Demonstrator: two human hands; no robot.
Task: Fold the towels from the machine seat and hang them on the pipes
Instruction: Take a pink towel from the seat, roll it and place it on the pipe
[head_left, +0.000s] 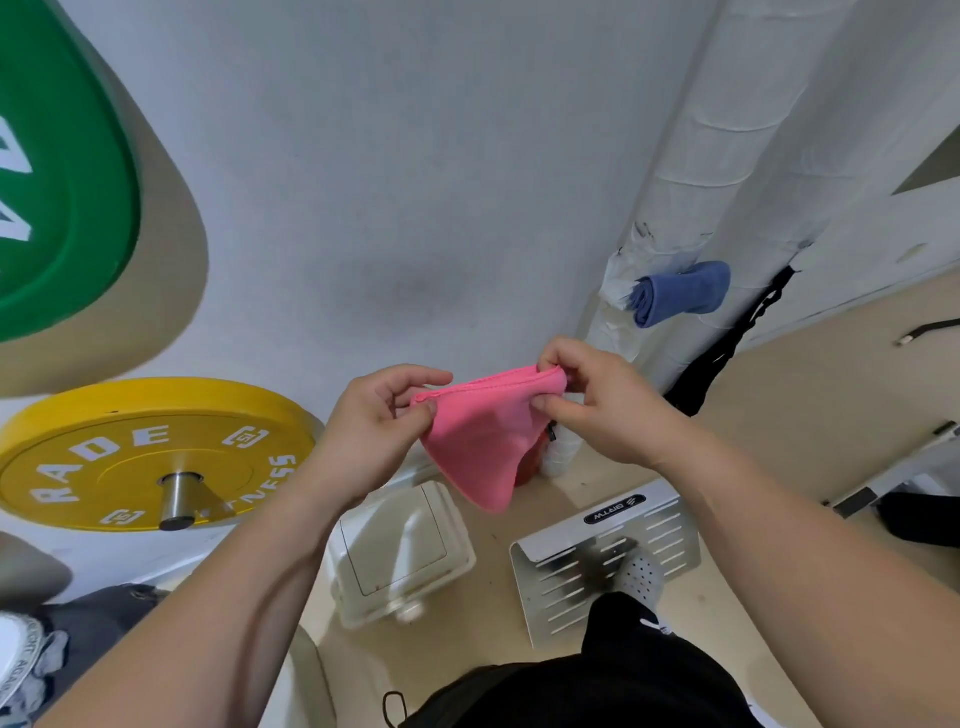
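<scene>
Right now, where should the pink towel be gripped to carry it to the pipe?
Grip the pink towel along its folded top edge, one corner per side, as the left hand and right hand pinch it now. That edge is taut; the rest hangs loose below.

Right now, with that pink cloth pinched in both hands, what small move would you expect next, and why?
Probably carrying the pink towel up and right toward the white pipes. The left hand and right hand pinch its top edge, it already hangs doubled, and a blue towel is draped there.
</scene>
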